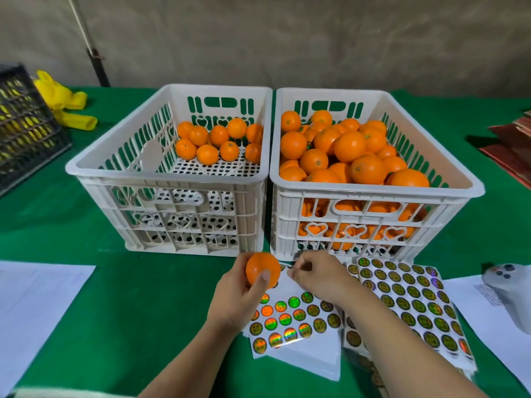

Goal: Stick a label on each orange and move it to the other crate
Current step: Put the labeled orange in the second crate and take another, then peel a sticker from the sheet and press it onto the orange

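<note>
My left hand [235, 297] grips one orange [260, 267] just in front of the two white crates. Beside it, my right hand [319, 275] pinches its fingertips over the top edge of a sheet of round holographic labels [293, 317]; whether a label is between the fingers I cannot tell. The left crate [161, 179] holds several oranges [218, 140] at its far end. A heap of oranges [347, 152] fills the right crate [373, 193].
More label sheets [411, 300] lie stacked to the right under my forearm. White papers [37, 305] rest at the left and right. A grey device [511, 288] sits at the far right, a black crate [26, 124] and yellow gloves [64, 101] at the back left.
</note>
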